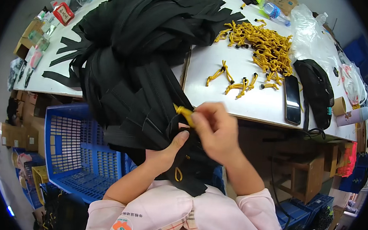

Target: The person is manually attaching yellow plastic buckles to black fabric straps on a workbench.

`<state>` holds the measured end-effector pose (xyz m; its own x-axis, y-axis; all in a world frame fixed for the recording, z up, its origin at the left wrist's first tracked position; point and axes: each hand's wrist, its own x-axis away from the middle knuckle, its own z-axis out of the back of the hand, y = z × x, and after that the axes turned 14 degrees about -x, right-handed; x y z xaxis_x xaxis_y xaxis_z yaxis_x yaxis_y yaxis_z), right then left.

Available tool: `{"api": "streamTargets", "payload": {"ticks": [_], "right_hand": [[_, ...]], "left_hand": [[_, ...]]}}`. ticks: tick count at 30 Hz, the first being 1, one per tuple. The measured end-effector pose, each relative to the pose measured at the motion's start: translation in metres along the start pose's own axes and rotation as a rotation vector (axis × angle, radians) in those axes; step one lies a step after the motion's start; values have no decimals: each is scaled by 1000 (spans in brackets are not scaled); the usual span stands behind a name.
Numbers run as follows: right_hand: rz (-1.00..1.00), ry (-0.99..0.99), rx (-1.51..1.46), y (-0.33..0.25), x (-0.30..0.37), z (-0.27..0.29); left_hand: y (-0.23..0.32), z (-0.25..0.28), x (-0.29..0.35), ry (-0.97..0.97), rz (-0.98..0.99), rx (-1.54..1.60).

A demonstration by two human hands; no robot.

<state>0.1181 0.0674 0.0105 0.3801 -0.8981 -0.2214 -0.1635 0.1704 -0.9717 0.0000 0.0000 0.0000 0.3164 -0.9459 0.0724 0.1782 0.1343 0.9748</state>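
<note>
A large heap of black zippers (138,32) lies on the table and hangs over its front edge toward me. My left hand (167,154) grips the end of one black zipper, its thumb uppermost. Just to the right, my right hand (218,132) pinches a yellow cord zipper pull (185,111) at that zipper end, slightly blurred. Whether the cord is threaded through the slider is hidden by my fingers. Another yellow cord loop (178,174) shows on the black strips hanging in front of my lap. Several loose yellow cord pulls (240,87) lie on the table beyond my right hand.
A bigger pile of yellow cord pulls (266,44) sits at the back right. Near it are a phone (292,99), a black pouch (314,91), a plastic bottle (276,13) and a tumbler (352,116). A blue crate (83,146) stands below the table at left.
</note>
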Motion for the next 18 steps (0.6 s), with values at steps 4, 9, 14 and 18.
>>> {"api": "streamTargets", "payload": {"ticks": [4,9,14,18], "right_hand": [[218,-61,106,0,5,-6],[320,-155,135,-5,9,-5],[262,-166,69,-6,12,4],[487,-239,220,-10,2,4]], "left_hand": [[-4,4,-5,-12,-188,-24],[-5,9,-2,65,-196,70],[-3,10,3,-13,-284,-96],[-4,13,3,-81,-263,-152]]}}
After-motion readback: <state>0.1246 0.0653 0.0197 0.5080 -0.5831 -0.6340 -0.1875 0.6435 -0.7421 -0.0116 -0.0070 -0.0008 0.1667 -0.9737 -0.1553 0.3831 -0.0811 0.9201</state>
